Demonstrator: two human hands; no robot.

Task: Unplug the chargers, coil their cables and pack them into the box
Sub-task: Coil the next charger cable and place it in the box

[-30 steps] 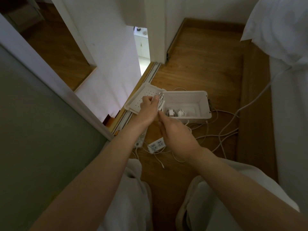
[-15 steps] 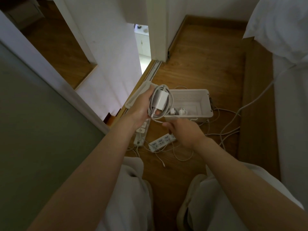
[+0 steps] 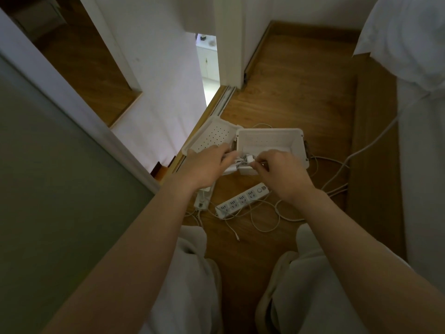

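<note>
At the near rim of the open white box | left hand fingers curled around coiled charger | right hand fingertips pinching its cable | power strip below both hands

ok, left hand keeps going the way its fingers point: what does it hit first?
Probably the near left wall of the white box. The left hand points up and to the right, holding the coiled charger at that edge. Depth is unclear; it might clear the rim and enter the box.

Box on floor, lid open to its left; power strip before box, loose cables right.
</note>
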